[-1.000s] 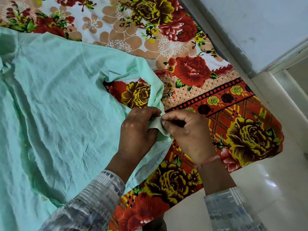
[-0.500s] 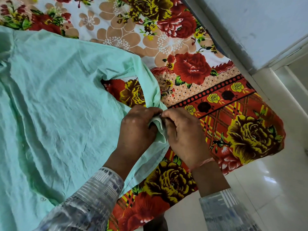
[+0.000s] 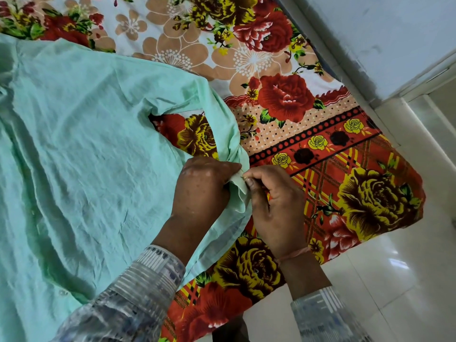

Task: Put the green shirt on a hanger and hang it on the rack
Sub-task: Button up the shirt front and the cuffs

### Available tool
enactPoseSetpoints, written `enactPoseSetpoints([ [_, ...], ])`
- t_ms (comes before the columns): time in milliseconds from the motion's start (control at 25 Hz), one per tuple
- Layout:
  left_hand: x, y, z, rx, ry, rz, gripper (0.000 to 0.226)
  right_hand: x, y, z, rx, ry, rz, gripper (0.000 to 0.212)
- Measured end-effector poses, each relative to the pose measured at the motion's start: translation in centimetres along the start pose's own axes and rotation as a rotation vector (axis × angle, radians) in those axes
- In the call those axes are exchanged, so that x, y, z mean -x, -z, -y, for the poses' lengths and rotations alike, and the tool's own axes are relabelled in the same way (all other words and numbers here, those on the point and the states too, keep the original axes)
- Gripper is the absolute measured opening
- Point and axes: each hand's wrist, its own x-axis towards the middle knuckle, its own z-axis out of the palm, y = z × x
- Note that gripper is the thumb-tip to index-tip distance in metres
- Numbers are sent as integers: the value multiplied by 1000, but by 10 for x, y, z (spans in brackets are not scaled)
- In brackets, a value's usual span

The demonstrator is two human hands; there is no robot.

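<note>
The light green shirt (image 3: 81,156) lies spread and wrinkled over the left half of the bed. One sleeve (image 3: 227,124) curves to the right and ends at its cuff (image 3: 240,193) between my hands. My left hand (image 3: 202,188) pinches the cuff from the left. My right hand (image 3: 274,206) pinches the same cuff from the right, its fingertips at a small button. No hanger and no rack are in view.
A floral bedsheet (image 3: 308,149) in red, yellow and beige covers the bed, whose corner is at the right. Beyond it are white floor tiles (image 3: 394,280) and a pale wall (image 3: 370,33) with a door frame.
Both hands stay on the cuff and work it between the fingertips. The cuff now shows more between them, with a small button at my right fingertips.
</note>
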Motion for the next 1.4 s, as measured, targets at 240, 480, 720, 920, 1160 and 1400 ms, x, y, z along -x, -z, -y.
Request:
enactPoseSetpoints([
  [240, 13, 6, 7, 92, -52, 88, 61, -5, 6, -6, -9, -42, -126, 28],
  [480, 35, 34, 18, 356, -6, 274, 77, -29, -1, 19, -7, -38, -127, 32],
  [720, 48, 98, 48, 451, 371, -152, 50, -55, -58, 89, -16, 118, 34, 24],
  [920, 83, 166, 102, 421, 518, -363, 45, -42, -146, 174, 35, 226, 255, 30],
  [1160, 169, 248, 180, 340, 629, -499, 43, 9, -251, 265, 49, 296, 389, 33],
  [1400, 294, 309, 266, 200, 767, -567, 41, 92, -363, 343, -6, 368, 549, 32],
])
